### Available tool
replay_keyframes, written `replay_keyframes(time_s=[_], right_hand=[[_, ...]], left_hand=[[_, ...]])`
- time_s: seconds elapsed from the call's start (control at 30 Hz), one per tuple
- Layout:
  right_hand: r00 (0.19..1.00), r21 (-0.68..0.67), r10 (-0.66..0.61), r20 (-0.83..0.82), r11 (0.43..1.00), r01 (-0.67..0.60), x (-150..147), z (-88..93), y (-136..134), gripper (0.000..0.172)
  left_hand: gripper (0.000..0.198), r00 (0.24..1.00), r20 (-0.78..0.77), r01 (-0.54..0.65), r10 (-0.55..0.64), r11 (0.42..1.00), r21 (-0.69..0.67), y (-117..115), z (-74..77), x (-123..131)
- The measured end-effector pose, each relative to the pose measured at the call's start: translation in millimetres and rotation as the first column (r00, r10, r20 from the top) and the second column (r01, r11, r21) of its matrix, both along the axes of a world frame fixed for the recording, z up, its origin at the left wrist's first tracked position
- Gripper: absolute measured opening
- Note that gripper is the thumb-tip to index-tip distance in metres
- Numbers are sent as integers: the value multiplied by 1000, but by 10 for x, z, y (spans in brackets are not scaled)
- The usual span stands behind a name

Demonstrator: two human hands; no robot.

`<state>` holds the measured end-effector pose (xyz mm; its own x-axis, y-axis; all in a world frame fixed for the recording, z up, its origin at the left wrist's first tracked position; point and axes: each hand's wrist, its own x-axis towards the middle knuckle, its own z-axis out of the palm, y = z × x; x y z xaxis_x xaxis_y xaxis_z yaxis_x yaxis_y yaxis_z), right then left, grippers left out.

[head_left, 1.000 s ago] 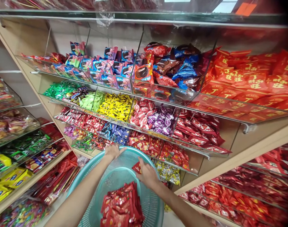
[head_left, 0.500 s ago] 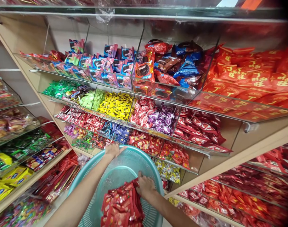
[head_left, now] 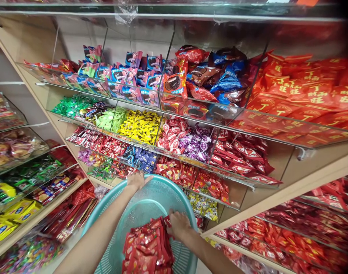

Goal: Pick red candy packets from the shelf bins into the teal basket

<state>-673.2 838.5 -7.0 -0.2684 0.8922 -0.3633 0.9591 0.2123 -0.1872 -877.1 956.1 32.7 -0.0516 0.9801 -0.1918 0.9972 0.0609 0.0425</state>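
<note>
A green plastic basket (head_left: 107, 205) with perforated walls stands below the shelves. My left hand (head_left: 137, 182) is closed over its far rim, thumb pointing right along the edge. Inside the basket lies a heap of small red candy packets (head_left: 148, 247). At the right side of the heap is my right hand (head_left: 178, 225), its fingers curled round a red packet. The held packet is mostly hidden by the fingers.
Glass-fronted shelves (head_left: 191, 163) of sorted sweets rise just beyond the basket. Red snack bags (head_left: 299, 91) fill the upper right. Side shelves hold yellow packs (head_left: 16, 215) at left and red packets (head_left: 265, 232) at right. A wooden panel edge (head_left: 276, 190) slants at right.
My right hand has shifted slightly right and drawn a little away from the heap with a red packet. My left hand stays on the rim.
</note>
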Motion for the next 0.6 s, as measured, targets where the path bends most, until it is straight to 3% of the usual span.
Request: replay_keyframes(time_s=[0.13, 0.33, 0.5, 0.6], right_hand=[[997, -35, 68, 41, 997, -66, -25, -1, -84, 51], [998, 1, 49, 36, 999, -50, 63, 44, 29, 36], [990, -51, 120, 73, 992, -116, 156, 91, 170, 49], [983, -93, 167, 78, 983, -160, 173, 160, 222, 47]], left_hand=[[78, 1000, -9, 0, 0, 1000, 6, 6, -22, -2], [79, 999, -39, 3, -3, 1000, 20, 2, -24, 6], [80, 1000, -28, 5, -4, 1000, 15, -5, -3, 11], [80, 1000, -31, 6, -6, 1000, 16, -2, -1, 11]])
